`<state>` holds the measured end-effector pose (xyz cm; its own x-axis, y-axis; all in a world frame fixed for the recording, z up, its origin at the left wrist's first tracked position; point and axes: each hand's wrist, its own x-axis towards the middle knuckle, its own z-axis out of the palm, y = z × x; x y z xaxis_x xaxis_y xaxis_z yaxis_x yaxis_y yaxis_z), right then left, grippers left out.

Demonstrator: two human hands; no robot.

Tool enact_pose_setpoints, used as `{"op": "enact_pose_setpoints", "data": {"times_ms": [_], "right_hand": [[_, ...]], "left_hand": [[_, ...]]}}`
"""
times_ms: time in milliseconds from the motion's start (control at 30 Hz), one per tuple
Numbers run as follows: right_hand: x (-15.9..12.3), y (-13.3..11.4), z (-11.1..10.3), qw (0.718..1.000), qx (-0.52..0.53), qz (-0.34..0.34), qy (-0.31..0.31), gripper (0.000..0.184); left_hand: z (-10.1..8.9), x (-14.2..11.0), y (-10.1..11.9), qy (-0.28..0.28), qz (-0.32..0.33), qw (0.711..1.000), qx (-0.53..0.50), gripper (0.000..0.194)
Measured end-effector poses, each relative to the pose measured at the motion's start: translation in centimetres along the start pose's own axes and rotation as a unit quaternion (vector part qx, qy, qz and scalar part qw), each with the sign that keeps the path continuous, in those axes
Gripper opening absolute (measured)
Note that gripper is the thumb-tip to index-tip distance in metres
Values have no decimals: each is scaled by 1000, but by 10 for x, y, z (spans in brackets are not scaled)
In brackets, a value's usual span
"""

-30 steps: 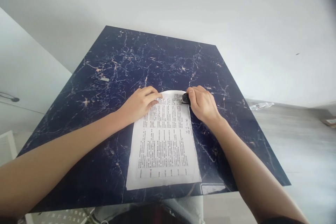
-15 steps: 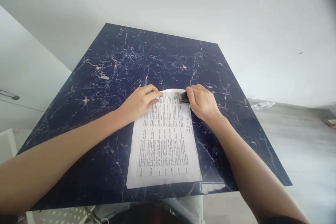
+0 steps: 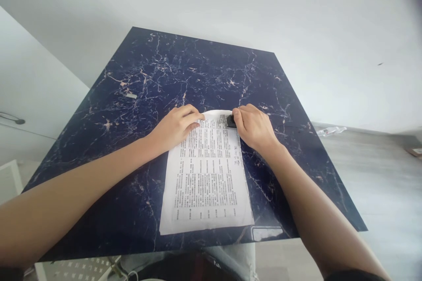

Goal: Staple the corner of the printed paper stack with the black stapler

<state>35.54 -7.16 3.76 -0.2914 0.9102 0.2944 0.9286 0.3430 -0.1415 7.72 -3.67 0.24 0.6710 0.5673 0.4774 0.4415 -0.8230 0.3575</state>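
Note:
A stack of printed paper sheets [image 3: 206, 180] lies on the table, its far edge a little raised and curved. My left hand [image 3: 180, 126] pinches its far left edge between thumb and fingers. At the far right corner my right hand [image 3: 253, 125] is closed round a small black stapler [image 3: 231, 121]. Only the stapler's end shows, over the printed corner; the palm and fingers hide the rest.
The dark blue marbled table [image 3: 198, 66] reaches to a pale wall [image 3: 231, 4]. A small pale strip [image 3: 131, 95] lies on its left half. Clear plastic wrapping [image 3: 331, 131] is on the floor at the right. A phone-like bright rectangle [image 3: 267, 233] shows at the near edge.
The view has shifted very slightly. Both hands keep their places on the paper, and the stapler stays at the same corner.

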Motion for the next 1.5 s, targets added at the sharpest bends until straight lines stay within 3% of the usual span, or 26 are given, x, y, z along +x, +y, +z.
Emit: {"op": "enact_pose_setpoints", "data": {"times_ms": [1000,1300,1500], "right_hand": [[2,-1,-1,1000,5,21,-15,45],[3,-5,1,998,-40,31,-22,46],[-1,-12,-1,993,-113,-8,-26,44]], "left_hand": [[0,1,1,3,-1,1000,-19,24],[0,0,1,1,-6,1000,-19,23],[0,0,1,-3,-12,1000,-21,23]]}}
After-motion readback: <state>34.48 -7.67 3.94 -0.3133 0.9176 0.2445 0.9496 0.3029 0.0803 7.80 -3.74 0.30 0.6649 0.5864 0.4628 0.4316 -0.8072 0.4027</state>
